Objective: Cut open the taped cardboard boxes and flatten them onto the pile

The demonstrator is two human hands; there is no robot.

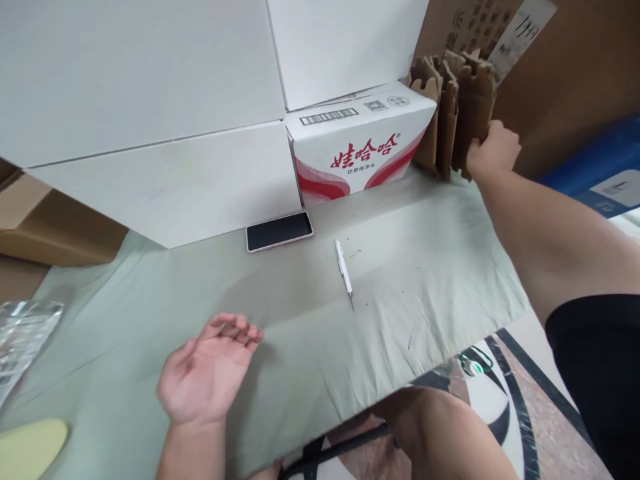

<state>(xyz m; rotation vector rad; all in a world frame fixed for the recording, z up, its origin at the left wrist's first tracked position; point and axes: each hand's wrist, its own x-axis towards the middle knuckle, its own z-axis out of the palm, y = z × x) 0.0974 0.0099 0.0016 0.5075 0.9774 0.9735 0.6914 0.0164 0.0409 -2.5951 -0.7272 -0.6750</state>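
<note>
My left hand [210, 370] hovers over the pale green cloth [295, 313], palm turned up, fingers loosely curled and apart, with nothing in it. Far over at the right, my right hand [495, 150] grips the edge of a brown corrugated cardboard piece [473, 110]; part of its fingers is hidden behind it. That piece stands upright in a row with several other torn-edged cardboard pieces [447, 127]. A white pen [343, 265] with a thin dark tip lies between my hands. Behind it and to the left lies a phone [279, 232] with a dark screen.
A white and red drinking-water carton [360, 163] stands beside the cardboard pieces. Large white boxes [150, 73] rise at the back left. A brown box [65, 227], a clear plastic packet [25, 333] and a yellow object [33, 447] sit at the left. A blue package [600, 163] is at the right.
</note>
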